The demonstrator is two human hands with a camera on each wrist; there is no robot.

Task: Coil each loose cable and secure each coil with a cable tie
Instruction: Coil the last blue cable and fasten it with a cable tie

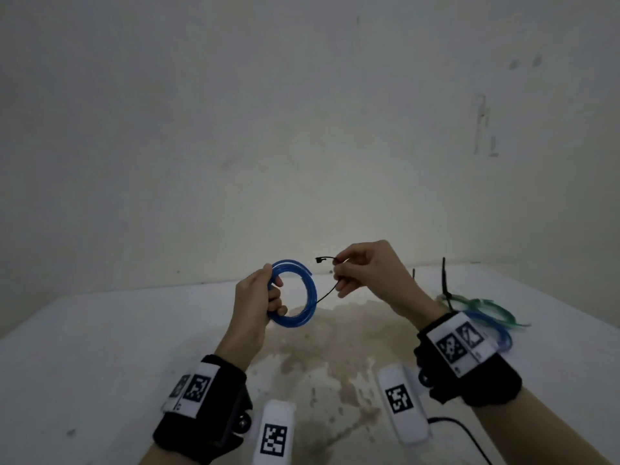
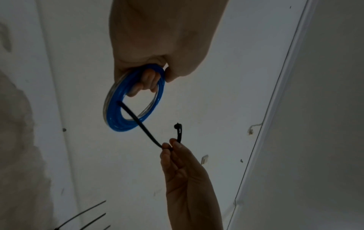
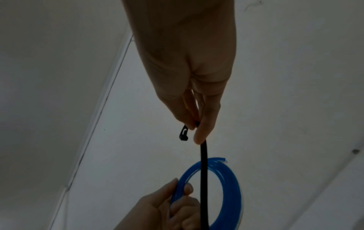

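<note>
My left hand (image 1: pixel 265 293) grips a blue cable coil (image 1: pixel 307 303) by its left side and holds it upright above the table (image 1: pixel 100 347). In the left wrist view the left hand (image 2: pixel 157 54) curls its fingers through the coil (image 2: pixel 118 121). My right hand (image 1: pixel 355 270) pinches a black cable tie (image 1: pixel 327 295) near its head end; the head (image 1: pixel 320 260) sticks out to the left. The tie's tail runs down to the coil's right side and passes through the ring (image 3: pixel 204 179). The right hand (image 3: pixel 197 93) shows in its wrist view above the blue coil (image 3: pixel 230 186).
A green cable coil (image 1: pixel 486 308) and another blue coil (image 1: pixel 503 340) lie on the table at the right, with black ties (image 1: pixel 444 276) standing up from them. Loose black ties (image 2: pixel 84 217) lie on the table. A brownish stain (image 1: pixel 335 347) marks the tabletop. A wall stands behind.
</note>
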